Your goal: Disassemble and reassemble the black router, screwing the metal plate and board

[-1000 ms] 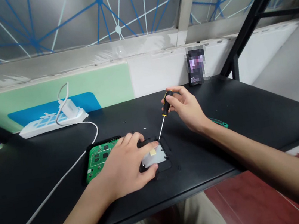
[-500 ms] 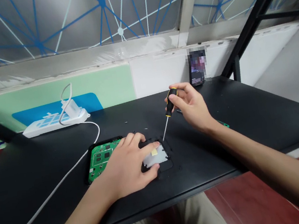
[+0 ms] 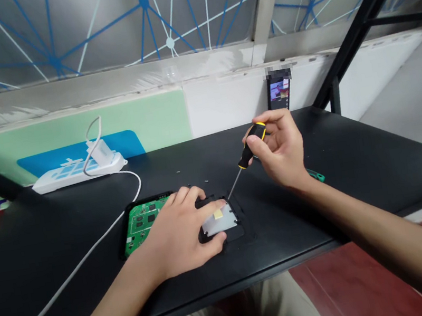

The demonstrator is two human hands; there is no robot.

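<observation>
A black and yellow screwdriver (image 3: 252,144) is gripped in my right hand (image 3: 281,149), tilted, its tip by the upper right corner of a silver metal plate (image 3: 223,223). The plate has a yellow pad and sits in a black housing. My left hand (image 3: 184,229) lies over the housing's left side, its fingers spread, the index fingertip on the plate's top edge. Partly under that hand, to the left, is a green circuit board (image 3: 139,223) in a black casing.
A white power strip (image 3: 77,173) with a plugged-in charger stands at the back left; its white cable (image 3: 90,254) crosses the table's left side. A phone (image 3: 279,91) leans on the wall. Small screws (image 3: 206,181) lie behind the housing. A green object (image 3: 317,175) is beside my right wrist.
My right hand has moved a little to the right, and the screwdriver leans more steeply to the right. My left hand has stayed in place. The phone's screen picture differs.
</observation>
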